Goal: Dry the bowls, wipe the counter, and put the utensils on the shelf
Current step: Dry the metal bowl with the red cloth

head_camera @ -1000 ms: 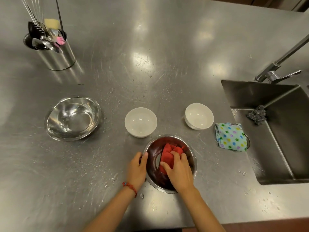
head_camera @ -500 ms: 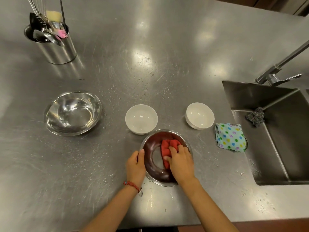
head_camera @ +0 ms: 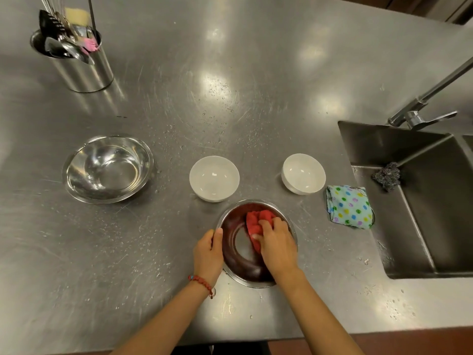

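On the steel tabletop (head_camera: 256, 85), near its front edge, stands a steel bowl (head_camera: 238, 267). The left hand (head_camera: 207, 254) grips the bowl's left rim, thumb hooked over the edge and fingers curled round the outside; a red beaded bracelet (head_camera: 202, 281) circles that wrist. The right hand (head_camera: 277, 243) is inside the bowl, its fingers bunched on a red cloth (head_camera: 256, 221) and pressing it against the far right inner wall.

Just behind this bowl sits a white bowl (head_camera: 214, 178), upright, and to its right, apart from it, a second white bowl (head_camera: 303, 173). Well to the left stands a larger steel bowl (head_camera: 107, 169), also upright. Water droplets speckle the surface around the bowls.

At the far left corner a steel canister (head_camera: 82, 70) holds the utensils (head_camera: 66, 34): spoons, a whisk's wires, a pink-tipped tool and a pale sponge-like head.

To the right, a polka-dot cloth (head_camera: 349, 206) lies folded at the edge of the sink (head_camera: 435, 226). A steel-wool scourer (head_camera: 387, 175) rests on the sink's ledge, below the faucet (head_camera: 419, 108).

No writing, label or brand can be read on anything in view.
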The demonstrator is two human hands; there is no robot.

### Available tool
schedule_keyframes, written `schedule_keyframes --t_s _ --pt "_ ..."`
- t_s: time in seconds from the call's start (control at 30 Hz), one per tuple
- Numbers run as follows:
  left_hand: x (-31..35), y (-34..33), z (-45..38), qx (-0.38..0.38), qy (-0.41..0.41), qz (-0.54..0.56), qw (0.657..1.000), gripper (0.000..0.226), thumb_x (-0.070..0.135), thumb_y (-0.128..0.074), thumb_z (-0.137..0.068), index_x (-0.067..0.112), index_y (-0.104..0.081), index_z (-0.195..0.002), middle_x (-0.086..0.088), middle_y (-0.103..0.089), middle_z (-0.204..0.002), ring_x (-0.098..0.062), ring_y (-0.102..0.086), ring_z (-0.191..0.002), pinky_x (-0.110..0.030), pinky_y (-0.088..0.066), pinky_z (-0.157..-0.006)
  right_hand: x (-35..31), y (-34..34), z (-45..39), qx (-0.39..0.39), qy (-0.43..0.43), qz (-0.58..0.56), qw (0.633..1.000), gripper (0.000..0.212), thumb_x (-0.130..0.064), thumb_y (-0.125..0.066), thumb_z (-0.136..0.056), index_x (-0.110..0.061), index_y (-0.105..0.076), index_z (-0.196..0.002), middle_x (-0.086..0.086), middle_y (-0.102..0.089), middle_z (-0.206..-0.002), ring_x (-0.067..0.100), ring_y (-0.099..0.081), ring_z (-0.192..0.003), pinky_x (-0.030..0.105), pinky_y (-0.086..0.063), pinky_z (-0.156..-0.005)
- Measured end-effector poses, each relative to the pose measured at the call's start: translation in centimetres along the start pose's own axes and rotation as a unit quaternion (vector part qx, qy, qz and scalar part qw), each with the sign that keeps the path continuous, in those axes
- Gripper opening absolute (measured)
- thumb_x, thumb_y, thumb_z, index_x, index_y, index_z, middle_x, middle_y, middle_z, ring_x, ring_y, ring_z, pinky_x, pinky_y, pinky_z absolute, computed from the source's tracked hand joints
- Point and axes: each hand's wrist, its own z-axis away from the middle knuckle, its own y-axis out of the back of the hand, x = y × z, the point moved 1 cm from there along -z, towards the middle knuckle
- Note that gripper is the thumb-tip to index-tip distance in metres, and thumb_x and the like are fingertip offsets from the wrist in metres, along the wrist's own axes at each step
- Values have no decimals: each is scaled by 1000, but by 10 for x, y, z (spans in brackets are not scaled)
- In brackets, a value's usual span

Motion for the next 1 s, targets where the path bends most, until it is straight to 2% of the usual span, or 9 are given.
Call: schedule_keyframes --t_s 0.1,0.17,0.3,0.47,0.63,0.7,0.8,0.93,1.0 --pt "1 -1 0 11 -6 -2 1000 45 18 -50 -93 19 -31 -52 6 -31 -50 -5 -28 -45 -13 -29 -43 11 -2 20 -65 7 2 998 40 -34 -51 -90 -19 -48 -126 7 -49 -123 26 -46 -113 32 -38 -94" --pt "2 -6 2 2 -2 1 1000 45 16 -50 -93 20 -31 -52 7 -31 -50 -4 -28 -44 -13 -30 -43 8 -5 31 -111 12 -120 986 35 -31 -62 -82 -22 -59 -116 6 -55 -117 25 -52 -109 26 -39 -92" --pt "-3 -7 4 -36 -11 -5 999 45 12 -47 -93 21 -33 -52 8 -34 -50 -6 -29 -48 -14 -29 -44 -16 -12 27 -75 14 -264 961 29 -23 -68 -77 -21 -65 -105 1 -57 -102 21 -56 -101 2 -31 -77" --pt "5 -1 1 -21 -14 2 1000 46 13 -46 -94 20 -30 -52 7 -30 -50 -4 -27 -46 -12 -27 -41 -13 -1 -3 9 10 -97 995 37 -27 -49 -92 -16 -49 -127 11 -47 -125 28 -45 -114 35 -39 -93" --pt "8 1 1 15 -5 -13 1000 43 17 -48 -94 17 -31 -54 3 -33 -51 -9 -28 -50 -14 -29 -43 8 5 8 -29 8 50 998 34 -23 -47 -93 -12 -48 -125 11 -50 -121 28 -46 -113 34 -40 -94" --pt "9 -1 4 22 -6 -13 1000 45 16 -48 -93 18 -30 -52 4 -32 -50 -8 -27 -50 -14 -28 -43 10 7 18 -101 16 -35 994 29 -25 -60 -86 -15 -60 -113 10 -59 -114 27 -54 -105 31 -42 -88" --pt "7 -3 7 19 -20 -23 999 46 12 -48 -93 20 -29 -52 5 -31 -50 -8 -27 -50 -17 -27 -44 3 6 31 -197 15 -249 948 23 -21 -71 -76 -17 -70 -99 4 -70 -100 17 -62 -94 22 -45 -82" --pt "2 -5 11 5 -21 -40 999 43 12 -45 -94 19 -36 -53 5 -39 -52 -7 -35 -50 -14 -32 -47 -26 -3 37 -115 -21 -436 892 16 -14 -67 -81 -13 -70 -97 0 -69 -86 8 -60 -81 6 -43 -71" --pt "0 -5 11 2 -24 -29 999 43 11 -44 -94 20 -36 -53 5 -39 -51 -8 -34 -50 -12 -33 -47 -30 -3 40 -100 -17 -455 885 15 -14 -65 -83 -12 -70 -97 2 -70 -87 8 -60 -80 7 -44 -71"
